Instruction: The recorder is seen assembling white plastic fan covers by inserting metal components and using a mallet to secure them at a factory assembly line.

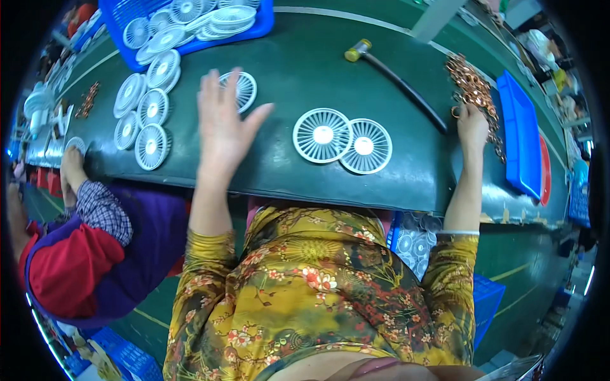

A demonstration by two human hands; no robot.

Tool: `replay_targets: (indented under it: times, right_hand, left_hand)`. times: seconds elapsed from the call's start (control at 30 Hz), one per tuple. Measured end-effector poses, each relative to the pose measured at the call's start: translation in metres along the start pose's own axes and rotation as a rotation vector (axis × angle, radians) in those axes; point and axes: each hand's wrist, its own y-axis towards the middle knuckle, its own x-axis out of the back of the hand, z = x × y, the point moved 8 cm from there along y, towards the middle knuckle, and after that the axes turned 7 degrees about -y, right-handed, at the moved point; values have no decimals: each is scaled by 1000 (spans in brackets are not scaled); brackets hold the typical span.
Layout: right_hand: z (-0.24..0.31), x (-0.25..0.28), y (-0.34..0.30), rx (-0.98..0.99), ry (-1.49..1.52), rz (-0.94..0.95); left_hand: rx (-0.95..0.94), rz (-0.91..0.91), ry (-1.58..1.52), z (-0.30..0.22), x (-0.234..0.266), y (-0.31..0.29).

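My left hand (223,124), fingers spread, hovers at or just over a round white slotted disc (248,93), partly hiding it; whether they touch I cannot tell. At the right, my right hand (473,127) pinches a small copper-coloured ring (455,112) beside a loose heap of similar copper rings (469,81). Between my hands, one white spoked disc (314,147) overlaps another white disc (373,159) on the green table (273,168). Beyond them lies a mallet (400,84) with a yellow-faced head and a black handle, its end close to my right hand.
A blue crate (264,25) full of white discs stands at the far left, with several stacked discs (152,108) nearer. A blue tray (521,143) lies right of the rings. Left of me, a co-worker's hand (73,166) touches a disc. A bin of discs (413,244) sits below the table edge.
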Motion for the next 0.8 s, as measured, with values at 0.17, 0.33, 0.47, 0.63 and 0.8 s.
replay_targets:
  times: [0.17,0.33,0.47,0.63,0.8]
  right_hand:
    - [32,7,-15,41,-106,97]
    - [72,53,-45,270,429,-80]
    - [127,111,-94,430,721,-188]
    - [180,138,-143,658,800,-268]
    - [226,150,-169,848,939,-343]
  left_hand:
    - [132,222,63,53,-13,-9]
    - [368,23,-297,46,7,-8]
    - [332,-156,-737,24,6,-22]
    - [424,-26,-1381,-38,-21,-34]
    - [444,128,-1477,-66,-31,-40]
